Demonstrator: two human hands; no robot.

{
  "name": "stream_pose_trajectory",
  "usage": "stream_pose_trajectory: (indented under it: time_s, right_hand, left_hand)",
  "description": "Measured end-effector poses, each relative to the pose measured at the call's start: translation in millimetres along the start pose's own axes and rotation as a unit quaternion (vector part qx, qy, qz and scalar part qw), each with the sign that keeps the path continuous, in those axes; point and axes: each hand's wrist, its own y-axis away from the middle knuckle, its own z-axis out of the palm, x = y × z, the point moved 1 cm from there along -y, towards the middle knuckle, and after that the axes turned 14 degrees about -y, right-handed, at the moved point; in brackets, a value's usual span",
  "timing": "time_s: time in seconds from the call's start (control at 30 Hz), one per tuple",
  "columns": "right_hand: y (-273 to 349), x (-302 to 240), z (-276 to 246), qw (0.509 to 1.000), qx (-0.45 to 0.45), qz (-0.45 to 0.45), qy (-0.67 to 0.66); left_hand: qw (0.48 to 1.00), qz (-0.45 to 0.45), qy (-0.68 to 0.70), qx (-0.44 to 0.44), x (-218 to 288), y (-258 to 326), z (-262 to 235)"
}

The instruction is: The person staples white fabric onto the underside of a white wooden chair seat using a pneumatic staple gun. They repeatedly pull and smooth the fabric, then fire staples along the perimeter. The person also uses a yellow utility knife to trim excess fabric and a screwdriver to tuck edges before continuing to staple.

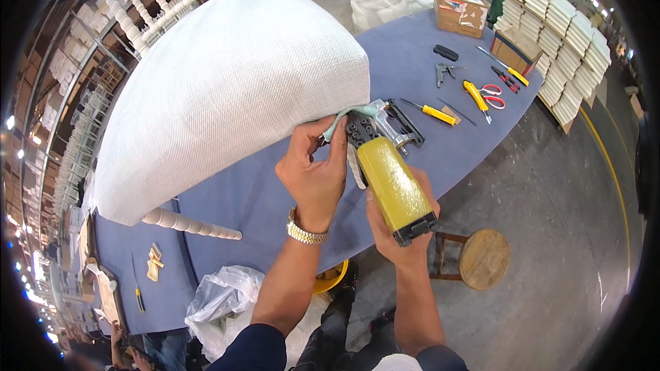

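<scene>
A chair with a padded seat in white woven fabric [240, 62] lies on its side on the blue-covered table. My left hand [313, 175], a gold and silver watch on its wrist, pinches a pale green fabric edge [335, 126] at the seat's near right corner. My right hand [402, 237] grips a yellow pneumatic staple gun [387, 175] from beneath. The gun's nose is up against the green fabric, close to my left fingertips. Its exact contact point is hidden, as are most of my right fingers.
Right of the staple gun lie a yellow-handled screwdriver [438, 114], red-handled scissors [492, 96] and other hand tools. A cardboard box [460, 10] stands at the table's far end. A round wooden stool [485, 259] is on the floor. Plastic wrap [223, 295] hangs by the near edge. Another person works lower left.
</scene>
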Motion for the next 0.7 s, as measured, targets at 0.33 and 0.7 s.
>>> stream_pose_trajectory:
  time_s: [0.33,0.7]
  right_hand:
    - [110,-10,-68,0.986,0.06,0.151,-0.022]
    - [245,-30,-120,0.912,0.116,0.394,-0.023]
  left_hand:
    - [0.895,0.275,-0.14,-0.321,41,-4,-74]
    - [0.543,0.583,-0.412,-0.442,126,-124,1]
